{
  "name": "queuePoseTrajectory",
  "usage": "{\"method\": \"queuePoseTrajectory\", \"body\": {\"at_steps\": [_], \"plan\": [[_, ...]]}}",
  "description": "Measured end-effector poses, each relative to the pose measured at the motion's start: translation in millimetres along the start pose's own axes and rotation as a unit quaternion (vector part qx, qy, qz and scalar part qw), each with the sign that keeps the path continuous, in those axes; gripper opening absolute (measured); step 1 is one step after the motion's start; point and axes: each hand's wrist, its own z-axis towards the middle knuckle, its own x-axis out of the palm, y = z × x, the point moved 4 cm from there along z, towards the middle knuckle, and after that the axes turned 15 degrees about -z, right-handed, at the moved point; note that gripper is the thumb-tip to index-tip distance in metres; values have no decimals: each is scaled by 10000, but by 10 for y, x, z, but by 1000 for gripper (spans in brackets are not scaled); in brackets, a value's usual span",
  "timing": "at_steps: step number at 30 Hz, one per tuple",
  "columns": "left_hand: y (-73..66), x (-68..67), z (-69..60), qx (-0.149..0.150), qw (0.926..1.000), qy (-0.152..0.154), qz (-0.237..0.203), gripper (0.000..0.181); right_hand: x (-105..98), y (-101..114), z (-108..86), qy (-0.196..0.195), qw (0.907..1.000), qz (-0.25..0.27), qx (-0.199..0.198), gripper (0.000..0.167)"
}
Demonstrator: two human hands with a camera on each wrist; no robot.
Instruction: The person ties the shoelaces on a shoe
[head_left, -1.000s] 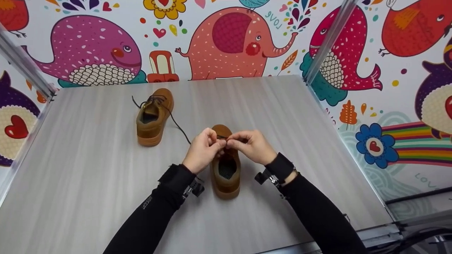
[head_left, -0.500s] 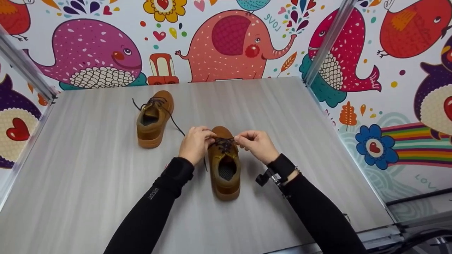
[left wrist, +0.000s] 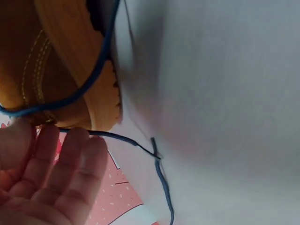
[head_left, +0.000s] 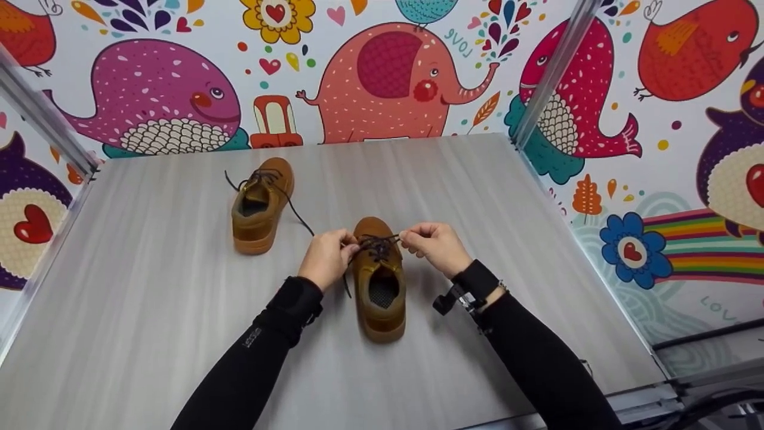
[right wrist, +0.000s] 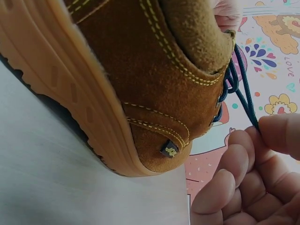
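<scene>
A brown suede shoe (head_left: 381, 298) stands on the table, toe pointing away, with dark laces (head_left: 378, 245) across its front. On its left side my left hand (head_left: 327, 257) pinches a lace between thumb and forefinger; in the left wrist view the hand (left wrist: 56, 173) has its other fingers loosely bent beside the sole, and a lace end (left wrist: 164, 183) trails on the table. To the shoe's right, my right hand (head_left: 436, 246) pinches a lace loop, drawn taut from the eyelets in the right wrist view, between thumb and forefinger (right wrist: 251, 173).
A second brown shoe (head_left: 256, 215) stands at the back left, its long lace (head_left: 301, 218) reaching toward my left hand. Patterned wall panels (head_left: 382, 77) border the pale table (head_left: 149, 286) at the back and sides. Metal posts (head_left: 552, 77) rise at the back corners.
The hands were together over the shoe's front and have moved apart to either side, uncovering the laces. Since then my left hand has shifted slightly nearer me.
</scene>
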Motion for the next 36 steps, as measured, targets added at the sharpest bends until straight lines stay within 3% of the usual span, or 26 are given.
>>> {"method": "queuePoseTrajectory", "body": {"at_steps": [4,7,12,18,25,27,30,36], "plan": [[-7,25,-28,211,9995,222,71,9,11,-36,16,20,10000,62,52,22],[31,47,-54,238,9991,329,-127,8,19,-66,21,29,9999,90,67,20],[132,43,-72,-262,9978,283,-534,18,42,-101,29,54,9999,65,132,18],[171,2,-76,-501,9959,240,-707,22,48,-107,36,35,9999,70,119,23],[214,-25,-42,-963,9858,209,-1361,30,47,-125,41,28,9998,99,166,25],[229,-28,-16,-1060,9851,228,-1333,34,48,-128,38,57,9998,82,174,23],[261,-37,29,-1123,9889,261,-941,36,62,-126,34,131,9997,80,169,22],[331,-66,99,-1140,9926,193,-358,25,105,-104,39,221,9997,11,113,21]]}}
